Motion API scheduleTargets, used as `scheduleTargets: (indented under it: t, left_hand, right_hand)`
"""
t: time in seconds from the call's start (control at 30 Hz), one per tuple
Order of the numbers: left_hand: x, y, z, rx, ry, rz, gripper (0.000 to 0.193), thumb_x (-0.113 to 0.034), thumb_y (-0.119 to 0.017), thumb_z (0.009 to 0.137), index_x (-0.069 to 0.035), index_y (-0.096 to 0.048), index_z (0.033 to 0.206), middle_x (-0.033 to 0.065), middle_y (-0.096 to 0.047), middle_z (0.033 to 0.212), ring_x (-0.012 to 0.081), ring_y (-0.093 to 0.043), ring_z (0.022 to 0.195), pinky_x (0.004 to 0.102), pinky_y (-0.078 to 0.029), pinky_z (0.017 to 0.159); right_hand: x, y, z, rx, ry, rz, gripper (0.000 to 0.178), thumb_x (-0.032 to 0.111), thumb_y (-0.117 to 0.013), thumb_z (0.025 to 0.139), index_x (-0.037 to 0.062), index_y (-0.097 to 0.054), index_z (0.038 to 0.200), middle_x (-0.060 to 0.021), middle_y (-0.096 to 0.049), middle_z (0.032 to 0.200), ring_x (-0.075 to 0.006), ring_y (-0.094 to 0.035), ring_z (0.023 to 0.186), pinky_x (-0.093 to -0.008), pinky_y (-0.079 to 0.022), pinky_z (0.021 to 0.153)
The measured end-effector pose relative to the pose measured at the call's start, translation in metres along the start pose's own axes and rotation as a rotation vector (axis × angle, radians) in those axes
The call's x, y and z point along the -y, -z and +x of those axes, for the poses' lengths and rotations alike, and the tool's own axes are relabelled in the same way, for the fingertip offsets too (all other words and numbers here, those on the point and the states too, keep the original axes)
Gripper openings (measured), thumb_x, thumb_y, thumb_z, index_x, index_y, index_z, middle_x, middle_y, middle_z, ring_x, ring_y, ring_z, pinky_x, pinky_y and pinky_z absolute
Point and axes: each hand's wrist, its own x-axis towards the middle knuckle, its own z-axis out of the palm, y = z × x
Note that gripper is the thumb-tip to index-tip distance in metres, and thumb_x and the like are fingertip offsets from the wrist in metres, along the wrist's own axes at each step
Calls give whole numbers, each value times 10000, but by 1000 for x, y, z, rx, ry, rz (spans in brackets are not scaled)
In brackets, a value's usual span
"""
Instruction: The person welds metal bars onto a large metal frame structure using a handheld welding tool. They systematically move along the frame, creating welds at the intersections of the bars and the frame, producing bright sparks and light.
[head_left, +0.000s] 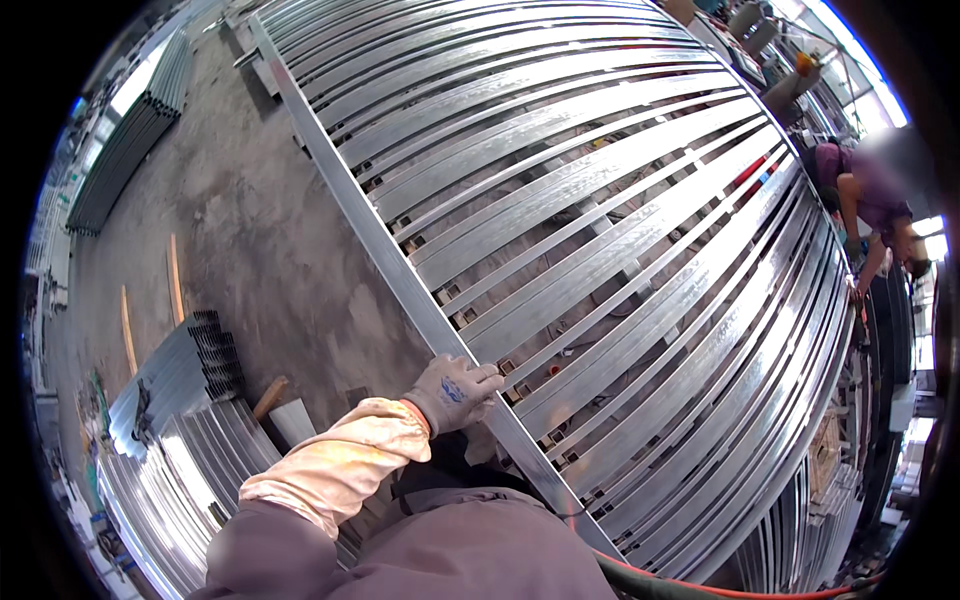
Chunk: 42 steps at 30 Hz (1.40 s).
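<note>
My left hand (455, 393), in a grey work glove with a blue print, lies over the near side rail (395, 275) of a large frame of shiny metal tubes. Its fingers bend across the rail and close on it; the thumb is hidden. A pale, stained protective sleeve (345, 460) covers that forearm. Long flat metal slats (560, 200) run from this rail to the far side, with gaps between them. Small openings line the rail beside the slat ends. My right hand does not show.
A co-worker (865, 200) bends over the frame's far right side, hands at its edge. Stacked metal profiles (190, 450) lie at my lower left, another stack (135, 140) at the far left. A red hose (700, 588) crosses the lower right. Two wooden strips (175, 280) stick up at left.
</note>
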Motion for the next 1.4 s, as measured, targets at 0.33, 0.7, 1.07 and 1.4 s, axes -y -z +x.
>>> scheduleTargets:
  t: [0.33, 0.7, 1.07, 1.4]
  left_hand:
    - [-30, -63, -15, -852, 943, -397, 706, -210, -716, 851, 22, -405, 1440, 256, -499, 1387, 385, -535, 1226, 464, -421, 1070]
    - [-28, -109, 59, -877, 1487, -608, 674, -312, -514, 1020, 73, -285, 1523, 327, -391, 1520, 452, -408, 1401, 440, -349, 1155]
    - [-29, -109, 57, -913, 1488, -409, 609, -306, -480, 1049, 29, -306, 1526, 308, -469, 1466, 436, -479, 1349, 440, -422, 1079]
    - [-32, -108, 59, -856, 1460, -319, 590, -268, -466, 1052, 83, -294, 1495, 332, -482, 1431, 449, -484, 1332, 453, -393, 1094]
  right_hand:
    - [-48, -91, 31, 502, -368, 230, 418, 358, -575, 1009, -22, -571, 1183, -177, -710, 901, -197, -652, 572, -308, -546, 502]
    - [-196, -209, -53, 1475, -1038, 22, 333, 290, -584, 1017, -21, -623, 1129, -124, -690, 711, -216, -668, 559, -324, -536, 509]
    - [-237, -308, -96, 1669, -1071, 203, 339, 280, -593, 1014, -31, -613, 1148, -119, -700, 825, -192, -666, 589, -326, -540, 525]
    - [-250, -343, -119, 1747, -1086, 201, 409, 332, -638, 995, -5, -571, 1218, -117, -679, 747, -187, -666, 603, -318, -535, 504]
